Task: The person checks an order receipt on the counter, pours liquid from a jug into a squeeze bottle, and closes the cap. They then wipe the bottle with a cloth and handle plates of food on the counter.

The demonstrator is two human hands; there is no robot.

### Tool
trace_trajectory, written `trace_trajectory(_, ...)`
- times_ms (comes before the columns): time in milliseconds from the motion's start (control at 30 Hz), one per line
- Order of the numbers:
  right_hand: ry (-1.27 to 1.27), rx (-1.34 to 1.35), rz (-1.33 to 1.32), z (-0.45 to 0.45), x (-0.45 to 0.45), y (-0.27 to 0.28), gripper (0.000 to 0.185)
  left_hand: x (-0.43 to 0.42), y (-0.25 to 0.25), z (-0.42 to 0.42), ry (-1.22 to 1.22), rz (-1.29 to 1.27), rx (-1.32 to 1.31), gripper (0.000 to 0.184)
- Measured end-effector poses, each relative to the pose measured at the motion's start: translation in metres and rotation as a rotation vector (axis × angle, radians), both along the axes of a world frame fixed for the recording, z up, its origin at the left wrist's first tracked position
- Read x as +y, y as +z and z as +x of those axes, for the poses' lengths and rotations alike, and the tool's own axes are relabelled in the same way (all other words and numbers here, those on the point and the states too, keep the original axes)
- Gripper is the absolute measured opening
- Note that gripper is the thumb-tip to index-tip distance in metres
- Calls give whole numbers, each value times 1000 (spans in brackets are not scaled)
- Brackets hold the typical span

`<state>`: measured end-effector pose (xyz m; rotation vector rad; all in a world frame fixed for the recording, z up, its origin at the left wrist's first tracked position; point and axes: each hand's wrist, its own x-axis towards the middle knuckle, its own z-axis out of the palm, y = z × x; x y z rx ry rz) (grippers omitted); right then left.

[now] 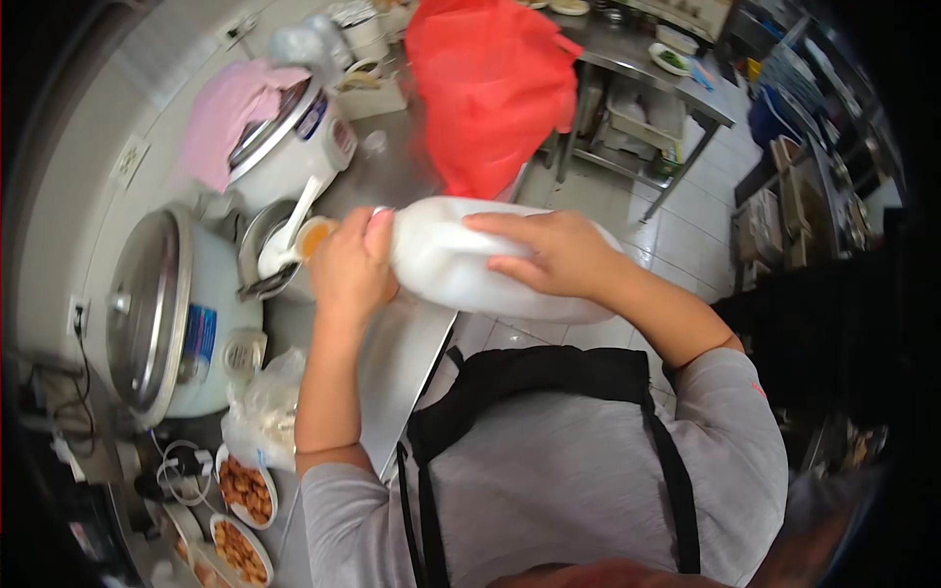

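A large white plastic jug [441, 260] lies nearly level in front of my chest, its neck end toward the left. My left hand [350, 257] is closed at the neck end, beside a small cup of orange liquid [314, 237]. My right hand [554, 253] grips the body of the jug, its fingers over the top. Just left of the cup, a white ladle or scoop [279, 253] rests in a metal pot [257, 230].
Two big cookers, one [152, 314] at left and one [294, 157] under a pink cloth [230, 113], stand on the steel counter [392, 363]. A red bag [490, 88] is ahead. Two dishes of food [245, 488] sit lower left. A steel table [706, 98] stands at upper right.
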<state>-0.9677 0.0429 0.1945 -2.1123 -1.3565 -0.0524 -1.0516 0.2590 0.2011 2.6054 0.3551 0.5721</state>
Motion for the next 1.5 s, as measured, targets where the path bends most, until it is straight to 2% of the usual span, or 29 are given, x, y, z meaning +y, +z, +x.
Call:
trace_trajectory(100, 124, 114, 115, 14, -2, -1, 39, 4, -2, -3, -211, -54, -213, 37)
trace_trajectory(200, 261, 401, 245, 32, -4, -9, 40, 14, 1, -2, -512, -113, -287, 33)
trace_trajectory(300, 246, 579, 247, 34, -2, -16, 41, 23, -3, -2, -740, -200, -212, 34)
trace_trajectory(367, 213, 635, 223, 28, -2, -21, 41, 22, -5, -8, -774, -303, -89, 40)
trace_trajectory(433, 197, 633, 213, 22, -1, -27, 41, 27, -8, -14, -761, -306, -5, 44)
trace_trajectory(467, 198, 604, 216, 21, 0, -29, 41, 24, -9, -21, -726, -562, 86, 50)
trace_trajectory(567, 244, 544, 113, 16, 6, -29, 40, 23, -15, -24, -507, -576, 15, 61)
trace_trajectory(600, 263, 526, 60, 14, 8, -28, 40, 21, -14, -24, -356, -596, 62, 71)
trace_trajectory(700, 314, 378, 146, 10, 16, -31, 40, 25, -24, -29, -347, -575, -16, 76)
trace_trajectory(733, 305, 390, 188, 11, 18, -31, 40, 31, -21, -37, -244, -584, -30, 70)
trace_trajectory(833, 302, 370, 269, 8, 26, -29, 41, 49, -14, -68, 264, -221, -6, 54)
trace_trajectory(867, 324, 322, 267, 3, 32, -27, 41, 56, -15, -79, 307, -371, -32, 42)
trace_trajectory(967, 393, 307, 222, -19, 55, -21, 41, 37, 22, -110, 216, -701, -1, 38)
trace_trajectory(1067, 459, 330, 251, -42, 85, -20, 40, 29, 38, -118, 362, -8, 118, 40)
trace_trajectory(1167, 498, 423, 341, -58, 112, -29, 43, 44, 54, -126, 360, 85, 108, 39)
trace_trajectory(1200, 519, 488, 361, -60, 120, -37, 45, 58, 52, -130, 247, 26, -21, 32)
trace_trajectory(1233, 542, 555, 378, -65, 128, -45, 47, 69, 52, -131, 210, 21, -14, 32)
trace_trajectory(1333, 559, 536, 526, -92, 155, -70, 50, 89, 55, -135, 131, 21, 39, 33)
trace_trajectory(1433, 530, 648, 542, -112, 186, -94, 50, 109, 45, -131, 50, 243, -53, 34)
trace_trajectory(1500, 511, 403, 407, -115, 193, -79, 44, 126, 42, -134, 160, 183, -27, 34)
